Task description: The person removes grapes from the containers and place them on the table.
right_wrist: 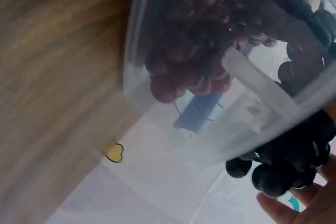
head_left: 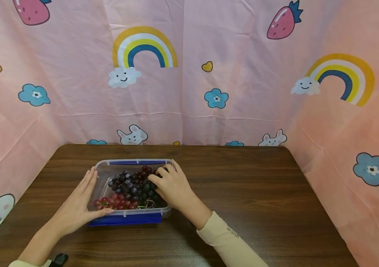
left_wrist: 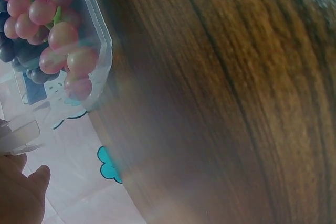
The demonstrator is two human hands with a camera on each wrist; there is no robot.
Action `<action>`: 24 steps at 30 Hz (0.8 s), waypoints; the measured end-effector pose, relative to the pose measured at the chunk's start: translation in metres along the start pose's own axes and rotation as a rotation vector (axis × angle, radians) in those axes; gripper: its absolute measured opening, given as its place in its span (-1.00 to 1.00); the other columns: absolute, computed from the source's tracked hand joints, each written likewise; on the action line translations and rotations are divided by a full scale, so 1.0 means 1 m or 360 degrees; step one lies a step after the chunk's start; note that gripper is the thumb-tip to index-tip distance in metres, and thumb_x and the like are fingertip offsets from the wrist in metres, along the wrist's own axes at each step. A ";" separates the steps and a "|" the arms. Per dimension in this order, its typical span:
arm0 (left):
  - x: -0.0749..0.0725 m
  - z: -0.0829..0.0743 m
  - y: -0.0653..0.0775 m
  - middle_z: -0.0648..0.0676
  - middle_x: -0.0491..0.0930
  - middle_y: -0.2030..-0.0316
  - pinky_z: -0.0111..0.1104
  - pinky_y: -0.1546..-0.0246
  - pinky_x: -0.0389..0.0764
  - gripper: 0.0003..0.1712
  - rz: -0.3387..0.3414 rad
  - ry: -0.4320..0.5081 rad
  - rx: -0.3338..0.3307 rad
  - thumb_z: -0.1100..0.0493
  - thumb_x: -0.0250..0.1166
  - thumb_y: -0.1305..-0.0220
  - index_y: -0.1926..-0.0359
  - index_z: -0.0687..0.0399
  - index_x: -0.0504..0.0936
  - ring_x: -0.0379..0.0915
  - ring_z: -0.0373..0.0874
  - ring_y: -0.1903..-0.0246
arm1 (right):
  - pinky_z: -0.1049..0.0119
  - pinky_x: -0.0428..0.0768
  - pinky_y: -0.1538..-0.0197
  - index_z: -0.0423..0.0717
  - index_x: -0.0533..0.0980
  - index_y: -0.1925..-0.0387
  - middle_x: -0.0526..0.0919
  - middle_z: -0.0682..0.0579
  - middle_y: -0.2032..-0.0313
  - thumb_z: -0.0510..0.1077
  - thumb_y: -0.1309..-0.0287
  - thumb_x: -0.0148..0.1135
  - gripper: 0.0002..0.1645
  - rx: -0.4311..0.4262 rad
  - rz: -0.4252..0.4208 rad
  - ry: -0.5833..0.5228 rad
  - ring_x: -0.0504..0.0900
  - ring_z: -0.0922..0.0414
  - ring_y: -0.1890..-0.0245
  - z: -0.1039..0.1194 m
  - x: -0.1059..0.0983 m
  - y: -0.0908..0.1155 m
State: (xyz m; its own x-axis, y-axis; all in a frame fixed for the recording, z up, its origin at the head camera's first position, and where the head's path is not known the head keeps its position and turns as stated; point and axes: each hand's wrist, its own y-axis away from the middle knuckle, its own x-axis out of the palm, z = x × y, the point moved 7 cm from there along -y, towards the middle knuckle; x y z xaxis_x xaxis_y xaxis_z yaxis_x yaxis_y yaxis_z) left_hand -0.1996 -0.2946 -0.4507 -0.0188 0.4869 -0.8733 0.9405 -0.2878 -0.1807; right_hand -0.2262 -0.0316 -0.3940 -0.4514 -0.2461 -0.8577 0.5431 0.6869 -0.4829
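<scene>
A clear plastic container [head_left: 100, 181] with blue side latches holds bunches of grapes. Red grapes [head_left: 117, 202] lie at its front left, with dark blue-black grapes [head_left: 129, 184] behind them. My left hand [head_left: 77, 209] rests against the left side, fingers straight, thumb along the front rim. At the container's right end, my right hand [head_left: 172, 185] reaches over the rim with bent fingers. The right wrist view shows those fingers [right_wrist: 275, 209] holding a bunch of black grapes [right_wrist: 278, 169] above the rim. The hand covers part of this bunch in the head view.
The container sits on a dark wooden table [head_left: 242, 196], left of its middle. A pink patterned cloth [head_left: 189, 92] hangs behind the table and along both sides. A blue latch [head_left: 126, 219] sticks out at the container's front.
</scene>
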 end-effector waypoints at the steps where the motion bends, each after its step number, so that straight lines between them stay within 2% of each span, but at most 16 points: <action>1: 0.000 0.000 0.000 0.16 -0.47 -0.70 0.38 -0.52 -0.18 0.49 0.0002 0.0000 -0.0002 -0.22 0.54 -0.21 -0.70 0.15 -0.36 -0.47 0.28 -0.67 | 0.04 0.54 -0.39 0.23 0.69 -0.04 0.73 0.14 0.06 0.07 -0.17 0.60 -0.60 0.0000 -0.0011 -0.0009 0.67 0.08 -0.09 -0.001 -0.002 -0.001; 3: 0.001 0.000 0.000 0.15 -0.48 -0.70 0.39 -0.51 -0.18 0.49 0.0007 0.0004 -0.0004 -0.23 0.54 -0.21 -0.70 0.17 -0.35 -0.49 0.26 -0.67 | 0.17 0.61 -0.29 0.18 0.69 -0.05 0.74 0.12 0.05 0.04 -0.18 0.60 -0.59 -0.0003 -0.0035 -0.0035 0.69 0.11 -0.07 -0.002 -0.008 -0.003; 6: 0.001 -0.001 0.000 0.15 -0.48 -0.70 0.40 -0.50 -0.15 0.49 0.0007 0.0008 -0.0009 -0.23 0.54 -0.21 -0.70 0.18 -0.34 -0.49 0.26 -0.67 | 0.26 0.66 -0.17 0.11 0.69 -0.09 0.75 0.10 0.00 -0.03 -0.22 0.57 -0.59 -0.0011 -0.0069 -0.0086 0.70 0.14 -0.05 -0.003 -0.015 -0.005; 13: 0.002 0.000 0.000 0.15 -0.48 -0.70 0.37 -0.53 -0.18 0.49 0.0004 0.0005 -0.0007 -0.22 0.54 -0.21 -0.70 0.17 -0.35 -0.52 0.21 -0.67 | 0.22 0.67 -0.01 0.11 0.69 -0.12 0.76 0.11 0.01 -0.08 -0.30 0.50 -0.63 -0.0032 -0.0191 -0.0104 0.73 0.13 0.03 -0.004 -0.029 -0.010; 24: 0.001 0.001 0.001 0.16 -0.48 -0.70 0.40 -0.50 -0.17 0.48 0.0001 0.0010 -0.0011 -0.22 0.54 -0.22 -0.70 0.18 -0.35 -0.51 0.24 -0.67 | 0.19 0.67 0.06 0.11 0.69 -0.07 0.75 0.11 0.05 -0.08 -0.26 0.53 -0.64 -0.0019 -0.0314 -0.0070 0.70 0.13 0.08 -0.006 -0.048 -0.016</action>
State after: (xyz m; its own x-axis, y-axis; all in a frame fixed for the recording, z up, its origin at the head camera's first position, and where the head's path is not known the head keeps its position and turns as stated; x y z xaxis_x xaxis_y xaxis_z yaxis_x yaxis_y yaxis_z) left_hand -0.1990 -0.2948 -0.4520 -0.0159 0.4918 -0.8705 0.9428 -0.2825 -0.1768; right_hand -0.2171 -0.0270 -0.3439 -0.5165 -0.4063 -0.7537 0.4386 0.6304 -0.6404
